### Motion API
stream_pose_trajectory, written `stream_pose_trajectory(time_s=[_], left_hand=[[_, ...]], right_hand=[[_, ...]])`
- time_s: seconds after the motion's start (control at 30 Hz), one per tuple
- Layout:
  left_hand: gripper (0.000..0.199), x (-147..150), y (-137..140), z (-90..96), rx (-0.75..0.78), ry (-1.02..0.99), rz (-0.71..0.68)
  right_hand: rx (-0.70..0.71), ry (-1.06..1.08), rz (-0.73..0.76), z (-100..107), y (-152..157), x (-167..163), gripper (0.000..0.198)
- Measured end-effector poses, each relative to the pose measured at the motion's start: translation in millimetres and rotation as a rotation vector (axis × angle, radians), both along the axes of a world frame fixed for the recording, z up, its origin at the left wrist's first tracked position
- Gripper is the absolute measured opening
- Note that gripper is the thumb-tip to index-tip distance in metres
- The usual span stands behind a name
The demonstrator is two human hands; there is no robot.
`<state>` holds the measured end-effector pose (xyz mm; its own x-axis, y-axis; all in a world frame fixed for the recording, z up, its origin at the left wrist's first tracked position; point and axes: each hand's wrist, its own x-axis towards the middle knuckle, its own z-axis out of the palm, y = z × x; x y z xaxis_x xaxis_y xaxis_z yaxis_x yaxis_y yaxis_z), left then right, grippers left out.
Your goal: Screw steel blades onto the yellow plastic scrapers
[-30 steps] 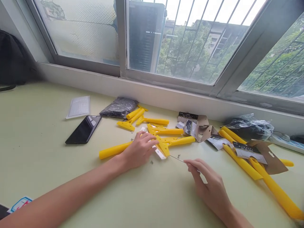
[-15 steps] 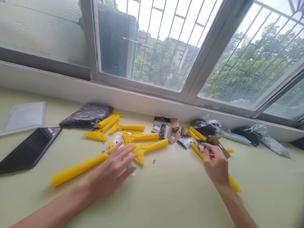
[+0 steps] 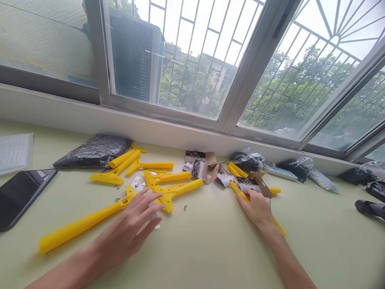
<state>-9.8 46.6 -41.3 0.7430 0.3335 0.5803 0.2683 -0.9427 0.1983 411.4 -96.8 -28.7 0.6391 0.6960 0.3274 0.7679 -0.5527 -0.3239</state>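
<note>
My left hand (image 3: pixel 135 220) rests with its fingers spread over the head end of a long yellow plastic scraper handle (image 3: pixel 84 224). Under its fingertips lies a small pale strip (image 3: pixel 155 218), partly hidden. More yellow scraper handles (image 3: pixel 186 186) with flat triangular heads lie just beyond. Small metal screws (image 3: pixel 185 207) are scattered near them. On the right, my right hand (image 3: pixel 258 208) is closed around a screwdriver (image 3: pixel 236 188); its thin metal shaft points left and a bit of red shows at the fingers. Yellow handles lie beneath and beside this hand.
Opened cardboard packaging (image 3: pixel 211 170) and a printed black card (image 3: pixel 249 184) lie mid-table. A black plastic-wrapped bag (image 3: pixel 93 150) and a dark phone or tablet (image 3: pixel 24 196) are at left. Wrapped bundles (image 3: pixel 296 166) line the window sill, and a dark object (image 3: pixel 368 208) is far right.
The view has swung a little to the right. My right hand has lowered toward the yellow handles, and the screwdriver shaft now shows. My left hand stays spread in its place.
</note>
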Motion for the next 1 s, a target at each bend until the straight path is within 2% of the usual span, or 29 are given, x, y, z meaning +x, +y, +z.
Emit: stream_pose_trajectory(time_s=[0.13,0.23,0.3,0.4,0.5,0.6,0.7,0.8,0.9,1.0], left_hand=[[0.039,1.3,-4.6,8.2,-0.049,-0.086,-0.054],[0.039,2.4,-12.5,12.2,-0.177,-0.166,-0.091],[0.032,3.8,-20.5,13.5,-0.372,-0.258,-0.088],[0.024,7.2,-32.9,16.3,-0.775,-0.398,-0.105],[0.032,10.8,-39.4,21.2,-1.096,-0.431,-0.068],[0.044,12.7,-38.9,25.9,-1.317,-0.42,0.053],[0.054,11.7,-36.9,28.6,-1.398,-0.411,0.039],[0.063,8.1,-37.7,29.5,-1.438,-0.363,-0.007],[0.071,5.4,-39.2,27.6,-1.482,-0.375,0.011],[0.068,6.9,-40.5,24.0,-1.574,-0.383,-0.045]], right_hand=[[0.132,0.12,0.118,14.7,-12.4,-2.9,0.052],[0.246,0.189,0.216,28.2,-23.4,-8.4,0.054],[0.308,0.208,0.306,34.8,-26.6,-19.7,0.053],[0.325,0.208,0.466,37.5,-23.4,-53.7,0.042],[0.217,0.188,0.745,31.1,-14.8,-99.7,0.02],[0.152,0.171,0.917,18.8,-7.3,-137.0,0.011],[0.16,0.129,0.99,6.6,-4.5,-155.4,0.009],[0.189,0.079,1.009,-0.1,-4.9,-160.0,0.011],[0.196,0.043,1.02,0.1,-6.8,-159.9,0.01],[0.183,-0.014,1.015,6.2,-10.4,-164.2,0.014]])
